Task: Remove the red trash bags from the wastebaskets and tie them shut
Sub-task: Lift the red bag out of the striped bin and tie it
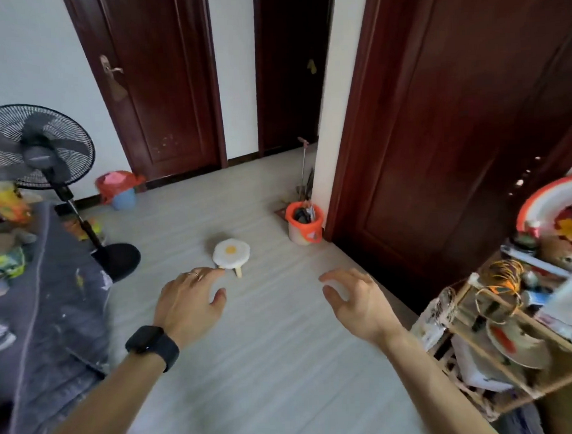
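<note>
Red bags line a blue bin (pixel 124 199) and a white bin (pixel 301 234) on grey floor (pixel 267 349). Dark doors (pixel 161 91) stand behind. Left hand (pixel 186 301) and right hand (pixel 355 299) hover spread, empty.

The red bag (pixel 119 184) drapes over the blue wastebasket (pixel 124 200) by the far wall and hides its rim, and what lies inside is too small to tell. The dark contents of the white wastebasket (pixel 300 237) by the door frame cannot be made out either. The cluttered shelf (pixel 512 321) at right is blurred and cut by the frame's edge, the fan (pixel 35 145) is clipped at left, and the right hand (pixel 357 299) is smeared at its fingers (pixel 333 277).
</note>
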The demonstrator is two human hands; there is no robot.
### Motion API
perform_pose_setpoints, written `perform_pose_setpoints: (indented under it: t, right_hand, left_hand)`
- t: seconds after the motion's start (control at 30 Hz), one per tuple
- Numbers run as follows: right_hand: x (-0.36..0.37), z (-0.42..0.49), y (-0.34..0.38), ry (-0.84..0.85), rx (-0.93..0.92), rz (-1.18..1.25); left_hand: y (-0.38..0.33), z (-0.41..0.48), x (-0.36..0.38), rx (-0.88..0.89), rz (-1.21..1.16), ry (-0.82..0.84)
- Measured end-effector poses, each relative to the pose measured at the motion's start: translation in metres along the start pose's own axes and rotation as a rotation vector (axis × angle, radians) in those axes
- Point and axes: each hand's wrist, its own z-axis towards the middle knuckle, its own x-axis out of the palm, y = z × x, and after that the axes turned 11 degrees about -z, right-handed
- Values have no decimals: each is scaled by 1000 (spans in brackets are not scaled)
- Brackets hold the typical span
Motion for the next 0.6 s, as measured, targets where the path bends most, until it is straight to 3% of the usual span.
perform_pose_setpoints:
  t: [0.3,0.6]
  right_hand:
    - [73,221,-17,-47,50,-3]
    - [120,380,-46,-45,178,2]
  left_hand:
    - [82,233,41,40,-59,46]
    - [107,420,90,111,-138,177]
